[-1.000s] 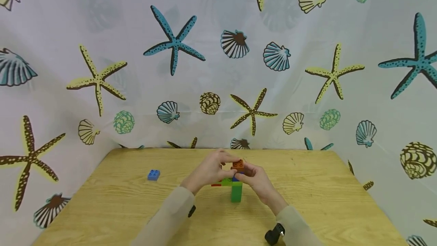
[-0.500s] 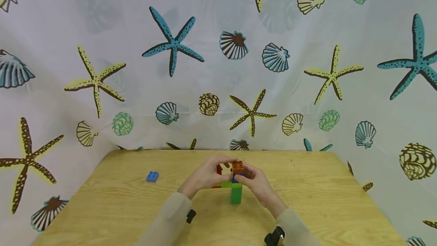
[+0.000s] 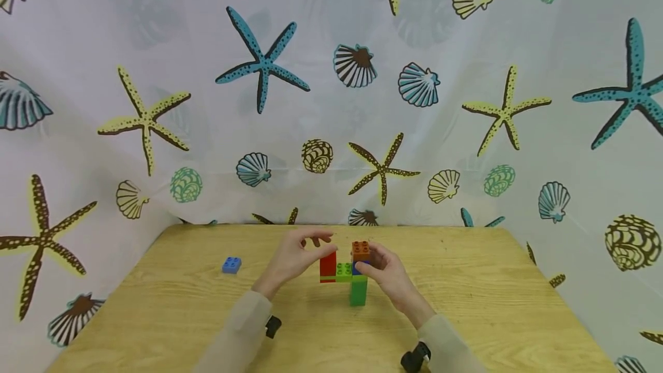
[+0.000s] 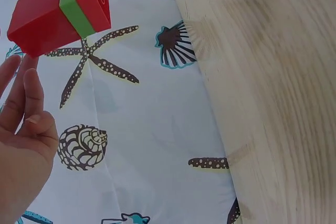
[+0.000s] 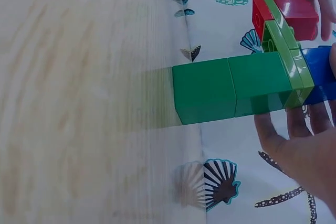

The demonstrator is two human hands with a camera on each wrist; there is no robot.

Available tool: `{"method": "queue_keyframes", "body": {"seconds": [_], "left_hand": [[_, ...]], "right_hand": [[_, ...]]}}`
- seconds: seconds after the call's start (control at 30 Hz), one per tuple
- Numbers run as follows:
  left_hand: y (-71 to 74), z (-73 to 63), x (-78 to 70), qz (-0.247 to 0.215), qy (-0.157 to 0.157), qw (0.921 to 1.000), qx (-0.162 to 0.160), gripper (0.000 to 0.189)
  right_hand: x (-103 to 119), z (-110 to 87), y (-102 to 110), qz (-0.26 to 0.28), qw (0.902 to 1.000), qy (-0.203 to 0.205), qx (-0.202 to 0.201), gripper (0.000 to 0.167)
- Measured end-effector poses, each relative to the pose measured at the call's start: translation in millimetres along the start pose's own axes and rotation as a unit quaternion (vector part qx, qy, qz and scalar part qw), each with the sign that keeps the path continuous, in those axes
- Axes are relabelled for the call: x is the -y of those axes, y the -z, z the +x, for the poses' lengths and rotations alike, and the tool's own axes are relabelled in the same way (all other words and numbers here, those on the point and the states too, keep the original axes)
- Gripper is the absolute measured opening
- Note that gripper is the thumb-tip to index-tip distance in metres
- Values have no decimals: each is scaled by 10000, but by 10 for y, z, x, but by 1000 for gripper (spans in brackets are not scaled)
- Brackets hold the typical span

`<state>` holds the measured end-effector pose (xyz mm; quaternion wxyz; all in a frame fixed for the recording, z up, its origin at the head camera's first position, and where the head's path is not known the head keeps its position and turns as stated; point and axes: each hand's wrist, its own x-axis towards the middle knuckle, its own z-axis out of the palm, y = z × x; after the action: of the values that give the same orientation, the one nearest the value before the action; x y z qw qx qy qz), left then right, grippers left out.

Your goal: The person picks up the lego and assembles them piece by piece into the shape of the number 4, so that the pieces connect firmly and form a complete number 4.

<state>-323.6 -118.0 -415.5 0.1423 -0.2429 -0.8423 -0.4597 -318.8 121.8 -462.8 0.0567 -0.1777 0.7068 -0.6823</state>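
A tower of toy building bricks stands on the table: dark green bricks [image 5: 231, 90] at the base, a light green brick [image 3: 344, 271] reaching left, a blue brick [image 5: 317, 77] above, and an orange brick [image 3: 361, 250] on top. Red bricks [image 4: 44, 17] sit above and below the light green brick's left end. My right hand [image 3: 387, 275] holds the blue brick, thumb on the near side, fingers behind. My left hand [image 3: 295, 258] is beside the upper red brick with fingers relaxed and bent, fingertips close to its top, gripping nothing.
A loose blue brick [image 3: 231, 265] lies on the wooden table [image 3: 171, 309], left of the tower. Behind and at the sides hangs a white cloth [image 3: 311, 114] printed with shells and starfish.
My left hand has let go of the orange brick and drawn back to the left, uncovering the red and light green bricks. My right hand stays on the tower.
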Motion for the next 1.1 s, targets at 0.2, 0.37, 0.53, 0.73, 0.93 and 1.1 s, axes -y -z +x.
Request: {"method": "queue_keyframes", "body": {"seconds": [0.2,0.37,0.53,0.73,0.93,1.1], "left_hand": [[114,-55,88,76,143,9996,-245,24],[212,-76,185,-81,255,9992,-313,21],[328,-115,277,-317,627,9970,-311,22],[429,-178,528,-429,1079,9925,-370,25],[536,-257,816,-305,1422,9887,-357,29],[666,-300,951,-409,1527,9866,-410,30]], "right_hand": [[20,-4,-13,-210,9997,6,-117,55],[27,-14,-1,-132,9999,95,-47,56],[27,0,9,-100,9992,343,161,60],[11,20,12,-196,9967,727,318,65],[34,11,-8,-499,9955,710,385,51],[33,7,6,-492,9956,711,365,49]]}}
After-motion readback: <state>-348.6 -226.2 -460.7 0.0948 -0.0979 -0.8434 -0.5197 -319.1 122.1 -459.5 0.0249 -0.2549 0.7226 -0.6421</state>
